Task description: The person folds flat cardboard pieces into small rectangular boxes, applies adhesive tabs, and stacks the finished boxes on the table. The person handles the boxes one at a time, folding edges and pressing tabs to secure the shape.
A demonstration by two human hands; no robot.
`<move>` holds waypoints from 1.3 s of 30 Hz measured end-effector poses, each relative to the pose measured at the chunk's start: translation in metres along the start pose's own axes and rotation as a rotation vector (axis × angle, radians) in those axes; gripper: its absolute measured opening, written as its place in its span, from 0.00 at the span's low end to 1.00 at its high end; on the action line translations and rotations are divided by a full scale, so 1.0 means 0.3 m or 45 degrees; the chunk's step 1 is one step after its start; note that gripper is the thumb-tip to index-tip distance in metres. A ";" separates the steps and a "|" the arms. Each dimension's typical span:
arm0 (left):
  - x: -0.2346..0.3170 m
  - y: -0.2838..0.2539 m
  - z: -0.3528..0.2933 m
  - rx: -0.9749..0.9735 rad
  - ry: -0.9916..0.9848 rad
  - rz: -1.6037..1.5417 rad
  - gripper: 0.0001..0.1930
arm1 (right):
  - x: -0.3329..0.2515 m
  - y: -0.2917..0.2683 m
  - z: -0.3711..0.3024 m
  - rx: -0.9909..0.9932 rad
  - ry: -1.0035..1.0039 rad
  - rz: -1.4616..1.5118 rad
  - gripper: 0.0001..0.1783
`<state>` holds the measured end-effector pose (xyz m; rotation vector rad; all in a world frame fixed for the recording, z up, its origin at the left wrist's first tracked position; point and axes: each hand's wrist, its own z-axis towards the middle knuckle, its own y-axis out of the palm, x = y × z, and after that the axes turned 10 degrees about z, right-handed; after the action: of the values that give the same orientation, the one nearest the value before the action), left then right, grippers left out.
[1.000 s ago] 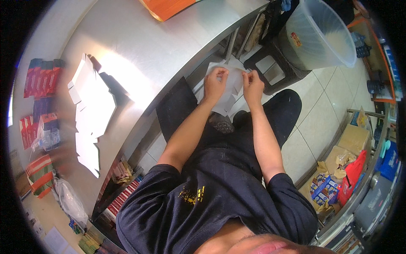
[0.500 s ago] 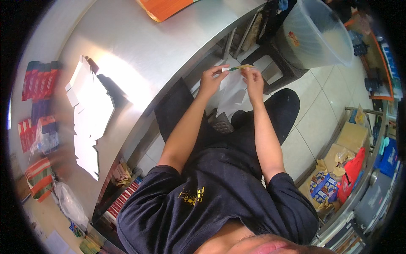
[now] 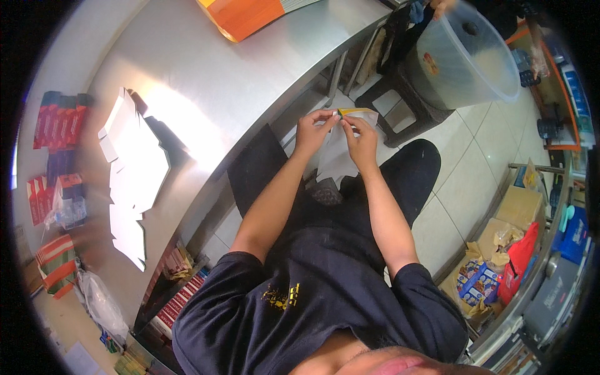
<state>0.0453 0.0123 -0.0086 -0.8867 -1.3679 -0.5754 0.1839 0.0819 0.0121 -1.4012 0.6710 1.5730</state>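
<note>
In the head view, your left hand [image 3: 314,129] and your right hand [image 3: 361,139] are close together, over the space between your knees. The thumb and fingers of each are pinching the far edge of a white sheet [image 3: 337,153], where yellow and green colour shows; whether the fingertips touch each other, I cannot surely tell. The sheet hangs from there toward you, just right of the metal table [image 3: 275,69]. On the table, at left, white flat card pieces [image 3: 134,169] lie; at its far side is an orange item [image 3: 253,22]. Far right, a translucent tub [image 3: 456,69] stands on a dark stool [image 3: 414,94].
</note>
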 end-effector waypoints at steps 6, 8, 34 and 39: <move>-0.009 0.002 0.011 -0.056 -0.021 -0.227 0.13 | 0.080 -0.013 0.017 -0.071 0.443 0.602 0.10; -0.018 0.000 0.012 -0.079 -0.066 -0.254 0.12 | 0.101 -0.015 0.022 -0.138 0.415 0.619 0.12; -0.034 0.020 -0.002 0.031 0.165 0.166 0.17 | 0.077 0.029 -0.016 -0.124 0.213 0.273 0.09; -0.036 0.010 -0.009 -0.017 0.255 0.239 0.10 | 0.105 0.034 -0.019 -0.088 0.271 0.079 0.14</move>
<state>0.0477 0.0105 -0.0197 -0.9310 -1.0885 -0.5138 0.1791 0.0808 -0.0211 -1.6286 0.7994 1.5205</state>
